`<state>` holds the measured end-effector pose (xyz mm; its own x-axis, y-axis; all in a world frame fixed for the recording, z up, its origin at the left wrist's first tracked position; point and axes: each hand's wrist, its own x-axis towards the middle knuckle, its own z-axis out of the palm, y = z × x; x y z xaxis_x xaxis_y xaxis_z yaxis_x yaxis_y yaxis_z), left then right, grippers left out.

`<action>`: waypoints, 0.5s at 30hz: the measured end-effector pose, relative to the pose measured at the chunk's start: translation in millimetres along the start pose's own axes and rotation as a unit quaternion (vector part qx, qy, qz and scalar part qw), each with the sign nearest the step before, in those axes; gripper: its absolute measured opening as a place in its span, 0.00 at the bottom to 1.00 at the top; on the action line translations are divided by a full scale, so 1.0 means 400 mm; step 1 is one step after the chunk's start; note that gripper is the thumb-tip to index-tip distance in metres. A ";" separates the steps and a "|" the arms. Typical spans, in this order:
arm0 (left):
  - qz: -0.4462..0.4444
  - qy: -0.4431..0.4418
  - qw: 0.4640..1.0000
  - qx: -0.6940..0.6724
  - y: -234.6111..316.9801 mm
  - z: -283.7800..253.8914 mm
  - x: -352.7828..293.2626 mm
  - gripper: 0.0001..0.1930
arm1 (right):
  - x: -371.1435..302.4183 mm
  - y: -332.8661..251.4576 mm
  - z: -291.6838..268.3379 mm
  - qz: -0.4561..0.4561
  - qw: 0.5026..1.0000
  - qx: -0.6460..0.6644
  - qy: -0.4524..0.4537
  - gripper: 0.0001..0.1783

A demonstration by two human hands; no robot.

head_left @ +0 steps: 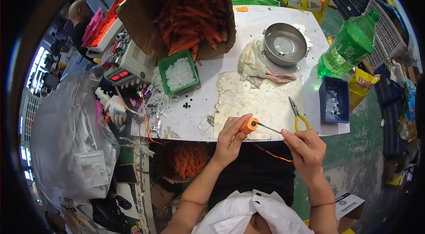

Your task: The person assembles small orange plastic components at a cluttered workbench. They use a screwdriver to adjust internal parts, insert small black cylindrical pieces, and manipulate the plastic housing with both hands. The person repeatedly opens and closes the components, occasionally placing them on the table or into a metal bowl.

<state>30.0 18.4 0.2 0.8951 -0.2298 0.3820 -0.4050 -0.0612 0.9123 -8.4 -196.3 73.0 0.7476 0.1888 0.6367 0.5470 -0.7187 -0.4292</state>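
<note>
Near the table's front edge, my left hand (231, 139) is closed round an orange plastic part (249, 125) with a dark round centre facing right. My right hand (305, 147) pinches a thin metal rod (270, 128), whose dark tip touches or nearly touches that centre. Thin red and yellow wires (274, 154) run below, between my hands; where they end is hidden. Yellow-handled pliers (297, 116) lie just beyond my right hand. Under the work is a worn, stained sheet (239, 96) on the white table.
A big carton (137, 17) of orange parts leans at the back left. Nearby are a green tray (163, 65) of white pieces and a power supply (137, 59). Rightward stand a metal bowl (285, 59) by a cloth (251, 59), a green bottle (349, 48) and a blue bin (334, 82).
</note>
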 end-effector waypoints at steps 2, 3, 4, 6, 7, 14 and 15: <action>0.012 -0.002 1.000 0.012 -0.004 -0.004 0.002 0.26 | 0.003 -0.004 0.001 0.007 1.000 0.011 -0.006 0.17; 0.019 -0.004 1.000 0.018 -0.005 -0.006 0.002 0.25 | 0.003 -0.006 0.000 0.021 0.999 0.023 -0.014 0.16; 0.017 -0.001 1.000 0.019 -0.005 -0.006 0.001 0.25 | 0.001 -0.007 -0.002 0.034 0.999 0.034 -0.022 0.16; 0.013 0.006 1.000 0.019 -0.005 -0.006 0.000 0.24 | -0.001 -0.010 -0.007 0.056 0.996 0.049 -0.039 0.16; 0.013 0.003 1.000 0.021 -0.006 -0.007 0.000 0.24 | -0.001 -0.011 -0.009 0.065 0.995 0.052 -0.048 0.16; 0.033 -0.019 0.998 0.041 -0.007 -0.012 0.005 0.21 | -0.018 0.001 0.001 0.007 1.000 -0.004 -0.024 0.15; 0.042 -0.026 0.998 0.049 -0.004 -0.015 0.008 0.21 | -0.026 0.005 0.004 -0.012 0.999 -0.024 -0.017 0.15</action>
<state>34.7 23.6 0.7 0.8476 -0.2883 0.4454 -0.4963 -0.1338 0.8578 -14.3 -198.4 64.5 0.7470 0.2289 0.6242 0.5470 -0.7452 -0.3814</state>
